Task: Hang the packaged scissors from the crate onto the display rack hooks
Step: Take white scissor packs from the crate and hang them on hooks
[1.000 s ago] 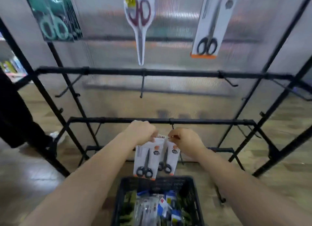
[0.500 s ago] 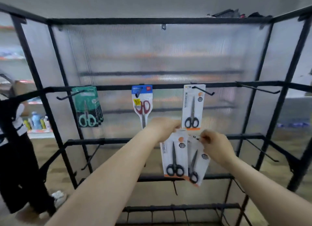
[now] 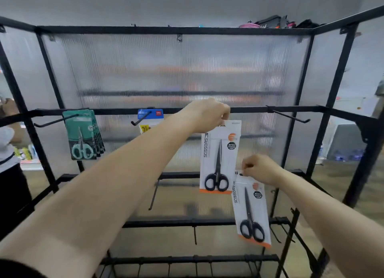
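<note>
Left hand [image 3: 207, 114] is up at the upper rail [image 3: 249, 109] of the rack [image 3: 166, 30], fingers curled round the top edge of a pack of scissors [image 3: 219, 157] that hangs straight down from the grip. Whether the pack's hole is already over a hook I cannot tell, since the hand hides that spot. Right hand [image 3: 260, 169] sits lower and to the right, pinching the top of a second pack [image 3: 252, 213], which dangles tilted in front of the lower rails, on no hook.

The step in hand looks like hanging the first pack on the upper rail. The next move likely calls for sliding the hole fully along the hook and letting go. The second pack would then be lifted to the same hook or to the free hook [image 3: 291, 118] just to the right. The crate is out of view.

On the same rail, a bunch of green packs [image 3: 82, 136] hangs from the left hook. A blue pack [image 3: 150, 116] hangs in the middle, partly hidden by the left forearm. Bare hooks stick out of the lower rails, and a person [image 3: 8, 157] stands at the left edge. The dangling second pack could catch on the first as it comes up.
</note>
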Demonstrator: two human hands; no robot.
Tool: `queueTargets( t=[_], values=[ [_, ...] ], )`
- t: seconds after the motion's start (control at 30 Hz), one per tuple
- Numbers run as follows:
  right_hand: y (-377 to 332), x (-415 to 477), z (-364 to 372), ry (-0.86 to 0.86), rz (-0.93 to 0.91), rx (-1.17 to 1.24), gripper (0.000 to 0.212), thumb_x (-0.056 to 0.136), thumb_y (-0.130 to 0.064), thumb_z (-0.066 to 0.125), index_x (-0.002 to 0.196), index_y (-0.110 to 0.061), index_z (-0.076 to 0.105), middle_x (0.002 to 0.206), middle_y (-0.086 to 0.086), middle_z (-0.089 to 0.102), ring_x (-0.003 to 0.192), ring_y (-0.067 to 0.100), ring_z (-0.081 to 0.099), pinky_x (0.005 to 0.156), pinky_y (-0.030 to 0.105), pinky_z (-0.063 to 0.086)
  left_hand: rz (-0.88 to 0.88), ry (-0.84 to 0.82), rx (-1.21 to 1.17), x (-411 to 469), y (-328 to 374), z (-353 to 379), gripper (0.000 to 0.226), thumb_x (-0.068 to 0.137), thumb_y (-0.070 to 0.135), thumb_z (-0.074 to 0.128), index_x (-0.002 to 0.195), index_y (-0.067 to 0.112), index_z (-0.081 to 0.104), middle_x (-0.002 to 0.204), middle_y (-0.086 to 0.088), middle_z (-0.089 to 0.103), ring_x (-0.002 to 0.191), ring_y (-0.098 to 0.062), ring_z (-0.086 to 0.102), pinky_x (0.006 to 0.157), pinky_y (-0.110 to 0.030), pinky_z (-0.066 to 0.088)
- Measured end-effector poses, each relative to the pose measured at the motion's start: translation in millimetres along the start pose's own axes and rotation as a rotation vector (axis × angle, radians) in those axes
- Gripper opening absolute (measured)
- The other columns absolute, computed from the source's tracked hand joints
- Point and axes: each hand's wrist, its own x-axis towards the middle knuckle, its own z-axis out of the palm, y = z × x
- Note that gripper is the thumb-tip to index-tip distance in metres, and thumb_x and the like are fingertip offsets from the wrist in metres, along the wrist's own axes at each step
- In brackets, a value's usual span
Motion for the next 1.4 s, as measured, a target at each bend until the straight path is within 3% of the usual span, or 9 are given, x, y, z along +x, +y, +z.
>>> queueTargets(
  t=[0.27, 0.37, 0.53, 0.7, 0.8, 1.0, 1.13, 1.3, 1.4],
  values=[
    [5.9, -3.6, -11.2, -0.193, -0.022, -0.039, 0.025, 0.085, -0.014, 0.062, 0.063, -0.024, 0.058, 0.068, -0.006, 0.054, 0.067, 0.011, 0.047, 0.065, 0.024, 0.039, -0.093, 0.084, -0.02, 14.3, 7.3, 2.7, 0.028, 0.096, 0.019, 0.047, 0.118, 0.025, 0.063, 0.117, 0.001, 0.063, 0.108, -0.022, 0.057, 0.082, -0.032, 0.045],
    [-11.5, -9.4, -22.3, -0.267, -0.068, -0.079, 0.022, 0.086, -0.018, 0.062, 0.066, -0.025, 0.058, 0.071, -0.007, 0.054, 0.07, 0.011, 0.049, 0.067, 0.025, 0.043, -0.155, 0.093, -0.049, 17.9, 4.3, 4.1, 0.027, 0.095, 0.017, 0.049, 0.112, 0.028, 0.066, 0.115, 0.004, 0.064, 0.105, -0.02, 0.058, 0.081, -0.031, 0.046],
    [-32.1, -14.7, -44.0, -0.213, -0.152, -0.191, 0.021, 0.084, -0.016, 0.063, 0.067, -0.026, 0.057, 0.078, -0.007, 0.057, 0.079, 0.016, 0.056, 0.076, 0.031, 0.05, -0.188, 0.102, -0.049, 26.0, 2.4, 11.5, 0.021, 0.093, 0.023, 0.054, 0.104, 0.032, 0.069, 0.116, 0.006, 0.063, 0.105, -0.019, 0.058, 0.078, -0.028, 0.043],
    [-26.1, -18.2, -61.0, -0.445, 0.001, -0.387, 0.018, 0.087, -0.009, 0.061, 0.074, -0.02, 0.056, 0.083, 0.0, 0.061, 0.074, 0.018, 0.064, 0.066, 0.026, 0.055, -0.191, 0.138, -0.02, 39.9, -2.8, 20.3, 0.021, 0.094, 0.02, 0.053, 0.103, 0.029, 0.07, 0.113, 0.006, 0.065, 0.102, -0.019, 0.059, 0.073, -0.028, 0.042],
    [-20.3, -16.4, -60.7, -0.446, -0.038, -0.345, 0.019, 0.087, -0.012, 0.062, 0.073, -0.024, 0.057, 0.083, -0.003, 0.061, 0.084, 0.021, 0.066, 0.072, 0.029, 0.057, -0.193, 0.155, -0.011, 48.7, -9.1, 28.6, 0.025, 0.095, 0.016, 0.051, 0.103, 0.03, 0.069, 0.112, 0.009, 0.066, 0.103, -0.017, 0.059, 0.073, -0.027, 0.04],
    [-25.8, -3.3, -62.8, -0.276, -0.232, -0.224, 0.023, 0.091, -0.018, 0.059, 0.072, -0.031, 0.057, 0.086, -0.007, 0.059, 0.093, 0.019, 0.06, 0.086, 0.032, 0.05, -0.223, 0.141, 0.005, 68.0, -22.5, 44.0, 0.025, 0.094, 0.018, 0.052, 0.108, 0.03, 0.068, 0.12, 0.006, 0.063, 0.11, -0.02, 0.057, 0.087, -0.034, 0.047],
    [-39.3, 12.5, -66.7, -0.085, -0.35, -0.061, 0.007, 0.09, -0.02, 0.062, 0.091, -0.02, 0.069, 0.098, 0.003, 0.067, 0.094, 0.021, 0.062, 0.088, 0.035, 0.05, -0.229, 0.113, 0.008, 79.5, -29.9, 49.8, 0.026, 0.094, 0.019, 0.05, 0.11, 0.032, 0.067, 0.124, 0.005, 0.06, 0.113, -0.022, 0.056, 0.091, -0.035, 0.047],
    [-55.9, 21.3, -74.9, 0.153, -0.479, 0.14, 0.006, 0.084, -0.018, 0.069, 0.082, -0.013, 0.071, 0.078, -0.005, 0.066, 0.068, 0.002, 0.055, 0.069, 0.017, 0.045, -0.239, 0.1, 0.013, 89.7, -37.8, 54.1, 0.023, 0.094, 0.021, 0.052, 0.109, 0.03, 0.067, 0.125, 0.003, 0.06, 0.11, -0.022, 0.056, 0.084, -0.035, 0.048],
    [-62.4, 21.0, -80.4, 0.274, -0.503, 0.279, 0.006, 0.08, -0.015, 0.072, 0.075, -0.017, 0.07, 0.069, -0.011, 0.062, 0.06, -0.005, 0.051, 0.064, 0.009, 0.04, -0.245, 0.09, 0.034, 93.1, -39.3, 53.4, 0.016, 0.092, 0.019, 0.051, 0.093, 0.026, 0.065, 0.111, -0.003, 0.062, 0.091, -0.024, 0.057, 0.07, -0.032, 0.042]
  ],
)
